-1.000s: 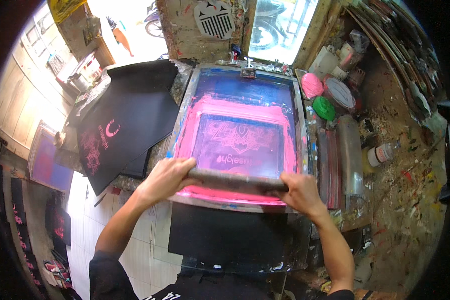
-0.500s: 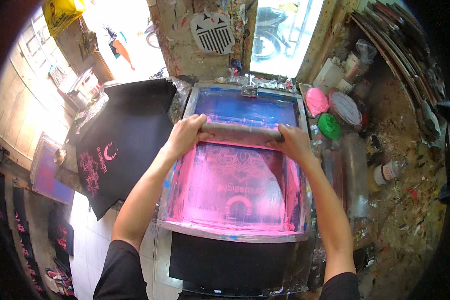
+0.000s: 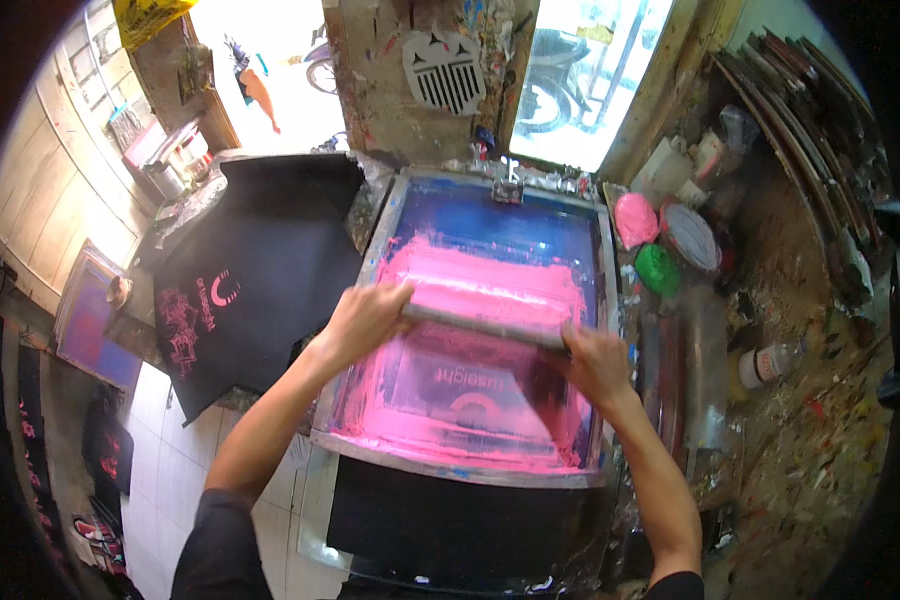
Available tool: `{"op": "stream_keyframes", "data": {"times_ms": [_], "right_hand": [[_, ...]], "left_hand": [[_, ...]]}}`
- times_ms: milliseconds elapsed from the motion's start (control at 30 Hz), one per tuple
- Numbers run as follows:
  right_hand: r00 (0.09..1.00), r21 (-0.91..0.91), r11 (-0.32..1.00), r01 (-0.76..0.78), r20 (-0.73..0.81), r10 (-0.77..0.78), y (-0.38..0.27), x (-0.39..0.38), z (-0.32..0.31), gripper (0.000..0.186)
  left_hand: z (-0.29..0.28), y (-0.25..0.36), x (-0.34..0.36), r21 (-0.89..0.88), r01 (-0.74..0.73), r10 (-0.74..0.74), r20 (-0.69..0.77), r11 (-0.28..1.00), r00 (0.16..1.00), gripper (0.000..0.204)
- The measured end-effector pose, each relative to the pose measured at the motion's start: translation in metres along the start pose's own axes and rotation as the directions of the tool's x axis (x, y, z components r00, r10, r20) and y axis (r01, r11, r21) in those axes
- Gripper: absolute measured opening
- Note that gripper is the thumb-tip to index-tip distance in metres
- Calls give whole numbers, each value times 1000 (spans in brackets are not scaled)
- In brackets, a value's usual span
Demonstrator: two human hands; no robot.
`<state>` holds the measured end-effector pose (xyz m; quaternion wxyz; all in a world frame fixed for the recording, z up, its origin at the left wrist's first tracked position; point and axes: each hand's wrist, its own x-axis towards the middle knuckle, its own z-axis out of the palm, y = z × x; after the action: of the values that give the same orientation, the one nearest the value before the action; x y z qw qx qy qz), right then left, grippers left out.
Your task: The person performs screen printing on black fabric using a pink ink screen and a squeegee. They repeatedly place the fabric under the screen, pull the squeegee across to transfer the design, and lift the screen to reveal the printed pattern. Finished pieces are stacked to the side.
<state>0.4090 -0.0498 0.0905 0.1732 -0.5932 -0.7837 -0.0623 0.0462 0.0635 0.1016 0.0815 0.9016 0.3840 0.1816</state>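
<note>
A long squeegee (image 3: 485, 328) spans the screen-printing frame (image 3: 365, 458), gripped at its left end by my left hand (image 3: 370, 318) and at its right end by my right hand (image 3: 598, 362). Both hands are closed round it. Beyond the squeegee, thick pink ink (image 3: 490, 287) covers a band of the mesh, with bare blue mesh (image 3: 480, 205) at the far end. On the near side, a thinner pink film shows an emblem and lettering through the mesh. Black fabric (image 3: 440, 515) sticks out from under the frame's near edge.
Black printed pieces (image 3: 270, 220) lie stacked at the left. A clamp (image 3: 508, 187) sits on the frame's far edge. Pink ink (image 3: 635, 220), a green lump (image 3: 657, 268) and a round tub (image 3: 692, 236) stand at the right, near a bottle (image 3: 765, 365). Old frames (image 3: 805, 150) lean farther right.
Both hands have drawn the squeegee nearer to me, and it is now tilted differently. A thick pink ink band shows behind it where blue mesh and the squeegee were. The view has shifted slightly.
</note>
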Motion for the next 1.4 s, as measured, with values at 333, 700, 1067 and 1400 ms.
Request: {"op": "stream_keyframes", "data": {"times_ms": [333,700,1067,1400], "right_hand": [[1000,-25,1000,0,-7,0,-27,-61,2,7],[1000,-55,999,3,9,-2,14,25,0,32],[997,56,998,-43,64,39,-57,-81,-26,16],[998,-74,997,-26,55,30,25,52,12,28]], "left_hand": [[31,22,-59,44,-52,58,-134,998,989,49],[5,0,22,0,85,-85,-31,996,996,49],[17,42,-93,-39,-34,30,-104,999,994,46],[5,-10,41,16,85,-82,-137,996,987,51]]}}
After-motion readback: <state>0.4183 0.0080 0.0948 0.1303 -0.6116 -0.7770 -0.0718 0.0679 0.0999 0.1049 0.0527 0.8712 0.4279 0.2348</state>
